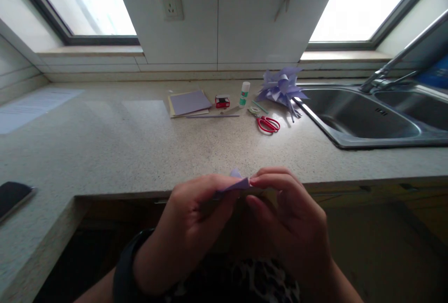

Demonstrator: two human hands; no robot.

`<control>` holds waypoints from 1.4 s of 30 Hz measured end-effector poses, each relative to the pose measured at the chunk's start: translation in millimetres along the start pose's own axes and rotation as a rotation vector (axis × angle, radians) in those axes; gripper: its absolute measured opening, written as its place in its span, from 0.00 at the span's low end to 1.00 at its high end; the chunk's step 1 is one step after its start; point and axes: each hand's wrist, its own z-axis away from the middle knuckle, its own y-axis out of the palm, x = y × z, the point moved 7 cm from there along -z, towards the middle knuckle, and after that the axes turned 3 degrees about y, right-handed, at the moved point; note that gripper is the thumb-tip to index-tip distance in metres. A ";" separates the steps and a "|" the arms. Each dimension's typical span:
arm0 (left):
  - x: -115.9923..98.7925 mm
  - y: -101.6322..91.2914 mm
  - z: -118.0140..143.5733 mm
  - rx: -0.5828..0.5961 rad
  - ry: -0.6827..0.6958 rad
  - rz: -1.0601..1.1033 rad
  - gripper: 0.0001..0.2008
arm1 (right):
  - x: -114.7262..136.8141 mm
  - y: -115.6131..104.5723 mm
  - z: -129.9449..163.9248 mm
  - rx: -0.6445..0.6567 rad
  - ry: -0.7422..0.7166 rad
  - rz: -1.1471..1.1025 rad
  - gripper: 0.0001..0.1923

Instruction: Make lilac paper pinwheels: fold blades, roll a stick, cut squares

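Lilac paper (241, 184), one folded piece, up at the bench's (115, 153) near edge! Two hands on it: the left hand (199, 219) pinches, fingers clamped; the right hand (290, 214) touches its tip, grip unclear. One glue stick (244, 94), one pair of scissors (268, 124) beyond. Narrow, pointed fold, small flap rising behind!

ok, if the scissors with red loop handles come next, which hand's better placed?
Probably the right hand: it's nearer the scissors, which lie roughly ahead of it. The left hand sits farther left and pinches the small light-purple paper piece, so it could keep hold.
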 end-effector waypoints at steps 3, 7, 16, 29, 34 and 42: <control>8.7 9.9 5.2 -0.124 -0.188 0.278 0.06 | 15.6 -4.0 -11.8 -0.008 -0.021 0.101 0.08; 22.0 24.6 6.7 -0.213 -0.339 0.614 0.06 | 16.9 -2.7 -20.3 0.022 0.069 0.187 0.04; 27.3 10.1 3.3 -0.322 -0.376 0.745 0.04 | 8.7 2.5 -21.2 0.157 0.242 0.209 0.05; 32.8 16.3 13.8 -0.319 -0.513 0.713 0.10 | 16.5 14.6 -18.5 0.161 0.118 0.273 0.05; 33.2 17.4 16.1 -0.285 -0.522 0.689 0.11 | 13.6 20.0 -16.4 0.225 0.120 0.278 0.05; 33.6 16.6 20.1 -0.314 -0.487 0.720 0.12 | 13.9 20.4 -15.7 0.197 0.133 0.258 0.06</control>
